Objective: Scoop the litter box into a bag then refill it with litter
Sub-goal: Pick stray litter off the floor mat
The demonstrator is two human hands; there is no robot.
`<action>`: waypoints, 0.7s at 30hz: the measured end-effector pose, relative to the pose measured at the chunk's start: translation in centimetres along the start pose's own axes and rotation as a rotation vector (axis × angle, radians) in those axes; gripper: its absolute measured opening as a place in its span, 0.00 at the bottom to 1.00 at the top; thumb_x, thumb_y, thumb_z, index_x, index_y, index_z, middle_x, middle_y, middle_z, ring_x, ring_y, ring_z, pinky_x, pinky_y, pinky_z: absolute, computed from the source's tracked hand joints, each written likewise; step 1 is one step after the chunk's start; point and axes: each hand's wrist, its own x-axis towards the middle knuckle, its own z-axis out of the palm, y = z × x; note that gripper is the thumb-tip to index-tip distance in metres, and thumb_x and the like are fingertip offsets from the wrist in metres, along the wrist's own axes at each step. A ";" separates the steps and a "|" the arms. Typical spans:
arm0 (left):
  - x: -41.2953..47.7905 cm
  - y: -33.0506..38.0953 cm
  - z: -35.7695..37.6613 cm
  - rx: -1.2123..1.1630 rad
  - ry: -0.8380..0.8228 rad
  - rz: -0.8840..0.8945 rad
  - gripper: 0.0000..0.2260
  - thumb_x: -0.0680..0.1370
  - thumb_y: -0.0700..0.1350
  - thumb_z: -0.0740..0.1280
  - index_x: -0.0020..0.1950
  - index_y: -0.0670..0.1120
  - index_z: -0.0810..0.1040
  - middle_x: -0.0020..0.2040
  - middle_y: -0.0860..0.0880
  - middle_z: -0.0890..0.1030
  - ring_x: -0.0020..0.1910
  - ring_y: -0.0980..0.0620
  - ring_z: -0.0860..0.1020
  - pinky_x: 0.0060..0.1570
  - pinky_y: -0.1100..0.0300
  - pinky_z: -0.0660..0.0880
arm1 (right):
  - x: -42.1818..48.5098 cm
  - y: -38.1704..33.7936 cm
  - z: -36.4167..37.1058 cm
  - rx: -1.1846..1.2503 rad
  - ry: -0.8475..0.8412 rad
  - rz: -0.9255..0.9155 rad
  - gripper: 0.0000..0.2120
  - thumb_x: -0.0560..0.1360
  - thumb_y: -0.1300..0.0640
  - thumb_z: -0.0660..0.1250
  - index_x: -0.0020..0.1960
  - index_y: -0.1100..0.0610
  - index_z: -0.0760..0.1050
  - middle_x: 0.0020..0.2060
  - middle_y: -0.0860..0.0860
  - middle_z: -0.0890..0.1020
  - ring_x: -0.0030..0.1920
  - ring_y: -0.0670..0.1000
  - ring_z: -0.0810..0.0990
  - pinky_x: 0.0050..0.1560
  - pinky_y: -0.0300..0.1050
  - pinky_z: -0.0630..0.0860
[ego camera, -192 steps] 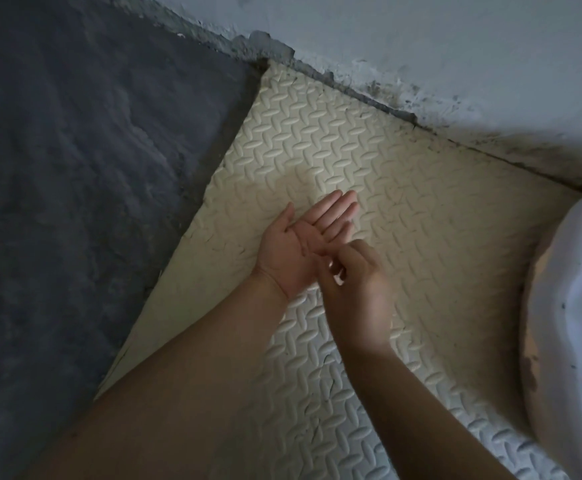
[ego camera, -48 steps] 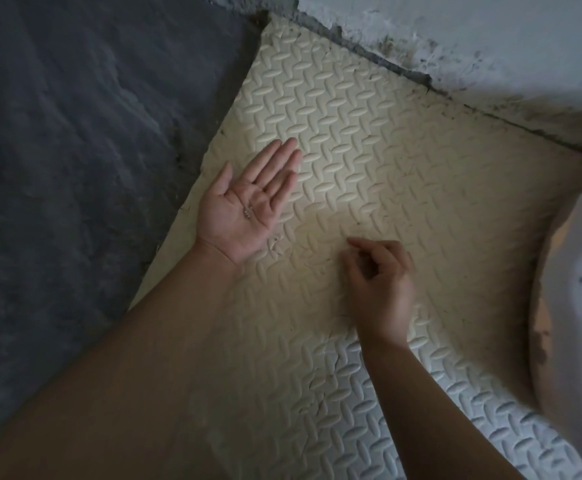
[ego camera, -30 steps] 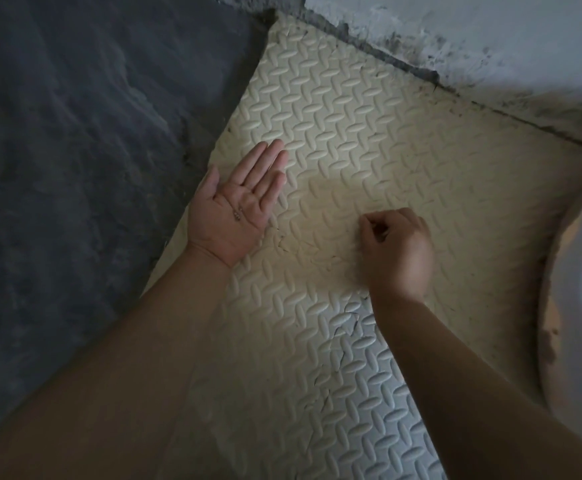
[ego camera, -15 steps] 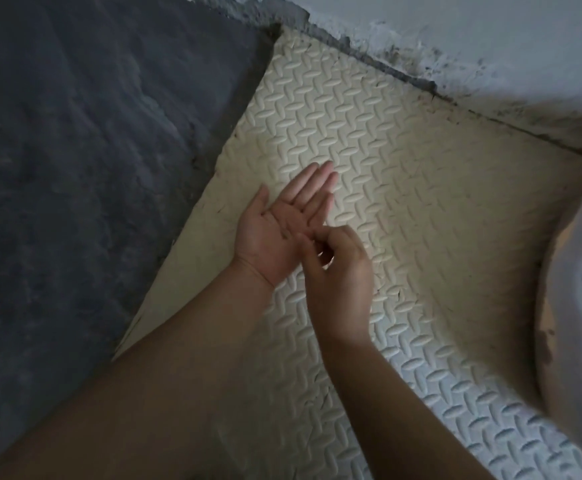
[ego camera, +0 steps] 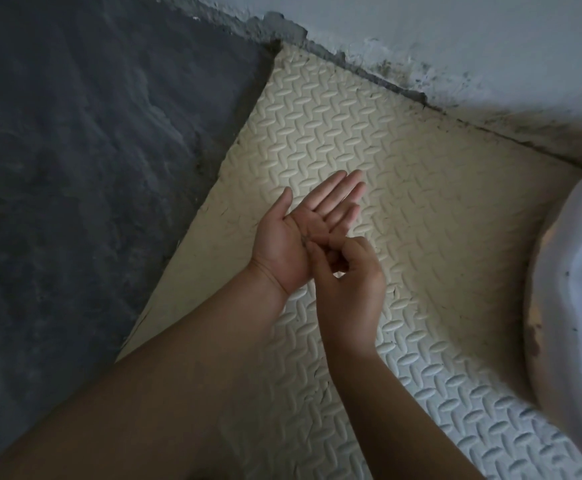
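Left hand, centre of frame: palm up, fingers straight and open, carrying a few dark specks, likely stray litter; right hand, touching that palm from the lower right: fingertips and thumb drawn together, contents too small to tell; white tub, probably the litter box, right edge of frame, on embossed foam mat; step judged: gathering spilt grains; advice: keep the palm level, pinch lightly, release low over the palm.
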 end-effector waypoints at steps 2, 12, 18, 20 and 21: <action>-0.2 0.0 0.0 -0.004 -0.006 -0.003 0.32 0.82 0.58 0.42 0.71 0.35 0.65 0.74 0.40 0.64 0.73 0.44 0.62 0.73 0.52 0.58 | 0.0 -0.1 0.0 0.022 0.007 0.009 0.05 0.71 0.60 0.73 0.46 0.52 0.81 0.36 0.46 0.77 0.38 0.46 0.76 0.40 0.33 0.74; -0.9 1.1 -0.4 -0.046 0.008 0.013 0.31 0.81 0.58 0.44 0.70 0.34 0.66 0.73 0.39 0.65 0.74 0.43 0.60 0.73 0.51 0.56 | -0.5 -0.1 -0.2 -0.042 0.006 -0.073 0.05 0.74 0.58 0.70 0.50 0.54 0.82 0.37 0.46 0.77 0.38 0.46 0.76 0.41 0.35 0.75; -2.5 5.4 -1.6 -0.044 0.060 0.161 0.29 0.81 0.56 0.46 0.71 0.34 0.66 0.72 0.38 0.67 0.73 0.42 0.63 0.71 0.50 0.61 | -0.1 1.0 0.1 -0.006 0.019 0.088 0.05 0.72 0.56 0.72 0.47 0.50 0.81 0.40 0.45 0.77 0.40 0.44 0.77 0.42 0.31 0.73; -3.3 7.4 -2.4 -0.042 0.079 0.231 0.29 0.81 0.55 0.46 0.71 0.34 0.64 0.72 0.37 0.67 0.72 0.42 0.63 0.71 0.49 0.62 | 0.4 1.7 0.9 -0.044 -0.017 0.111 0.05 0.71 0.55 0.72 0.47 0.50 0.82 0.40 0.44 0.77 0.40 0.44 0.77 0.43 0.34 0.74; -3.7 8.1 -2.9 -0.024 0.094 0.265 0.29 0.81 0.55 0.46 0.71 0.34 0.63 0.71 0.37 0.67 0.72 0.42 0.64 0.70 0.49 0.63 | 0.7 1.9 1.4 -0.073 -0.036 0.115 0.05 0.71 0.55 0.73 0.47 0.50 0.82 0.40 0.44 0.77 0.41 0.44 0.77 0.43 0.35 0.75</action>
